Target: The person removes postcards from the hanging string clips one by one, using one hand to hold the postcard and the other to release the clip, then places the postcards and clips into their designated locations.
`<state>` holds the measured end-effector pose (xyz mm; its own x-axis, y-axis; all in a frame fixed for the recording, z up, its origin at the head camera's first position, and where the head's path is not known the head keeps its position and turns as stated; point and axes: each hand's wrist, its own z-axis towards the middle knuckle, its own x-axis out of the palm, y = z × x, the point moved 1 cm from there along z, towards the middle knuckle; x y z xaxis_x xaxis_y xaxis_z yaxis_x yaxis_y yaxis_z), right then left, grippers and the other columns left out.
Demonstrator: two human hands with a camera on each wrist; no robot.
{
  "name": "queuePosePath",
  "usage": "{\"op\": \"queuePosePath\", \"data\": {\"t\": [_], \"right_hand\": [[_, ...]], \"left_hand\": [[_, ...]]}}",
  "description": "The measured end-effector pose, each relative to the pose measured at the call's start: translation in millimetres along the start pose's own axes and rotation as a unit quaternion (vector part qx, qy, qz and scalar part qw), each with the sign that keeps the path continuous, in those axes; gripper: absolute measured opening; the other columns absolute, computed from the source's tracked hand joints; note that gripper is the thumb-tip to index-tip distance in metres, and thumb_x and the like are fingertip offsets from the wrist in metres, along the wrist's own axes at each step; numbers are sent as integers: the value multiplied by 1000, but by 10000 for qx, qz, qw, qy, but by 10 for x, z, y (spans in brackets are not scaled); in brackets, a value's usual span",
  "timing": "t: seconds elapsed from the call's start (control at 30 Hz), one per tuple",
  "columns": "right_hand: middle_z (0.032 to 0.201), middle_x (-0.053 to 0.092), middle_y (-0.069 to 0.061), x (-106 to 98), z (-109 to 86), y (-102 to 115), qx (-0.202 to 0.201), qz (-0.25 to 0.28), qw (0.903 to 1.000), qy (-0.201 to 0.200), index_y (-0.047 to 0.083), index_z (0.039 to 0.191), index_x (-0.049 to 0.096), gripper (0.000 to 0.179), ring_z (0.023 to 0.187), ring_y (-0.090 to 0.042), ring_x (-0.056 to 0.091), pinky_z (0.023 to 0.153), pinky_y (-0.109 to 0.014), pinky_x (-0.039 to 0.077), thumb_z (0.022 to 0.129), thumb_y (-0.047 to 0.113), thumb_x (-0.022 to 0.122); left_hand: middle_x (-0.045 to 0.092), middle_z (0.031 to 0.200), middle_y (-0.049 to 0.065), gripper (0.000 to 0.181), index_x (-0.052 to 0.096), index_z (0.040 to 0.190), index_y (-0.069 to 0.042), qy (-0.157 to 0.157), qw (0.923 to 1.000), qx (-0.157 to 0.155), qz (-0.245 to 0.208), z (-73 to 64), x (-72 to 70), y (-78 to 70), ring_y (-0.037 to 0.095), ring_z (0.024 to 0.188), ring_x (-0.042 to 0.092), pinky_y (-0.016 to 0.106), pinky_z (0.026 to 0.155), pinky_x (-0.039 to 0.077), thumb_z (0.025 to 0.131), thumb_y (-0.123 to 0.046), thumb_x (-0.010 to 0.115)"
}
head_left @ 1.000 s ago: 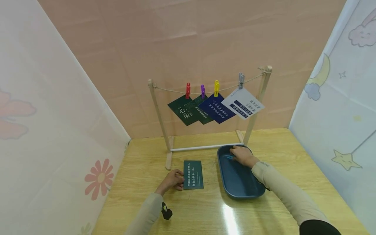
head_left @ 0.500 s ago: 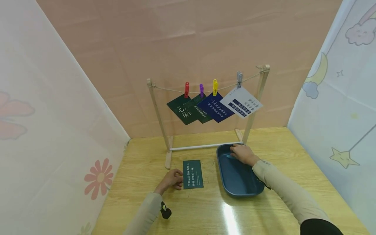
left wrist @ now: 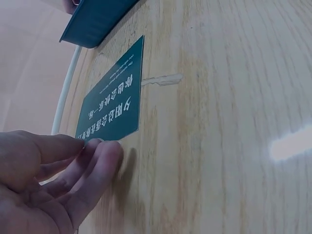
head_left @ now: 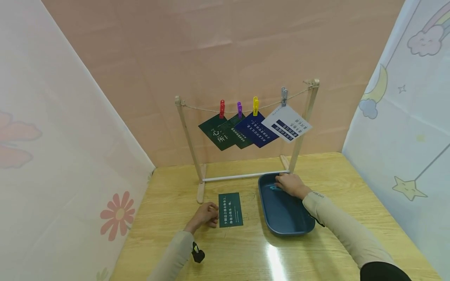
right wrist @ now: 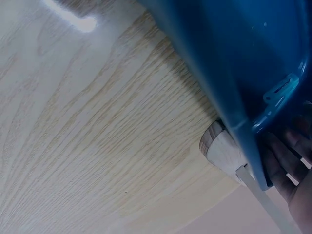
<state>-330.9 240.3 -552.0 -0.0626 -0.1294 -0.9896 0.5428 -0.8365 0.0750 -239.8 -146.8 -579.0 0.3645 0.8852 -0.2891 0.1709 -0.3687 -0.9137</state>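
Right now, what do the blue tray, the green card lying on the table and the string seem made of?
Blue tray: probably plastic, its smooth surface catching glossy highlights. Green card: likely stiff paper, thin and flat with printed lettering. String: perhaps natural twine, tan and rough-looking, finish unclear.

Bare left hand; long beige left sleeve begins just behind its wrist, plain fabric with soft creases. Small black block juts off that sleeve, behind the hand on its inner side, rounded, with a bright yellow-green patch on it. Bare right hand; matching beige right sleeve, also long, wider going away from the hand. Tiny dark lettering on the cuff right behind that hand, too small to read. Thin black strap shows on the cuff's underside. Farther back from the hand, a rounded black piece covers the sleeve.
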Motion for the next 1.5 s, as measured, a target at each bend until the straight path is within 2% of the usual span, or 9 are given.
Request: {"op": "queuePosePath", "data": {"t": [0.33, 0.6, 0.73, 1.0, 1.2, 1.33, 1.5], "right_hand": [[69, 50, 1, 4, -32, -34, 50, 12, 9999, -145, 15, 78, 58, 21, 61, -16, 55, 50, -37, 49, 96, 20, 67], [65, 50, 3, -60, -36, -35, 61, 136, 9997, -208, 16, 76, 56, 24, 55, -13, 50, 46, -33, 45, 97, 19, 66], [65, 52, 3, -68, -32, -43, 5, 154, 9993, -329, 16, 75, 56, 24, 55, -13, 52, 46, -34, 47, 97, 19, 66], [64, 50, 4, -85, -15, -26, -33, 189, 9979, -620, 18, 69, 53, 32, 52, -11, 47, 44, -33, 43, 99, 24, 63], [66, 52, 3, -132, -12, -10, -107, 190, 9960, -869, 18, 70, 53, 32, 50, -11, 46, 42, -33, 43, 99, 25, 63], [63, 51, 4, -168, -13, 2, -210, 191, 9927, -1174, 17, 70, 54, 31, 48, -11, 44, 40, -32, 41, 98, 24, 65], [63, 53, 3, -242, 15, 6, -447, 88, 9867, -1558, 15, 71, 57, 28, 46, -11, 45, 37, -31, 41, 96, 22, 67]], "left_hand": [[65, 81, 14, 21, 56, 116, 11, -291, 9990, 338, -6, 105, 13, -37, 22, 66, 68, 41, 61, 62, 101, -3, 56], [60, 95, 35, 28, 49, 122, 18, -320, 9949, 895, -338, 125, 7, -160, 48, 80, 65, 52, 68, 61, 103, -3, 51], [57, 99, 38, 30, 47, 124, 18, -370, 9931, 1001, -480, 148, 1, -201, 54, 85, 62, 56, 71, 59, 104, -4, 50], [59, 98, 35, 29, 51, 121, 17, -687, 9909, 1132, -254, 196, 3, -261, 53, 86, 63, 49, 69, 61, 104, -7, 52], [59, 98, 36, 25, 54, 117, 13, -745, 9888, 1272, -253, 216, 0, -321, 53, 84, 64, 49, 67, 62, 104, -8, 52], [60, 96, 35, 22, 56, 114, 11, -802, 9865, 1405, -247, 221, -16, -358, 51, 82, 65, 47, 65, 62, 104, -8, 52], [59, 99, 37, 22, 56, 116, 9, -851, 9877, 1283, -277, 218, -42, -395, 53, 85, 64, 47, 66, 62, 104, -9, 52]]}}
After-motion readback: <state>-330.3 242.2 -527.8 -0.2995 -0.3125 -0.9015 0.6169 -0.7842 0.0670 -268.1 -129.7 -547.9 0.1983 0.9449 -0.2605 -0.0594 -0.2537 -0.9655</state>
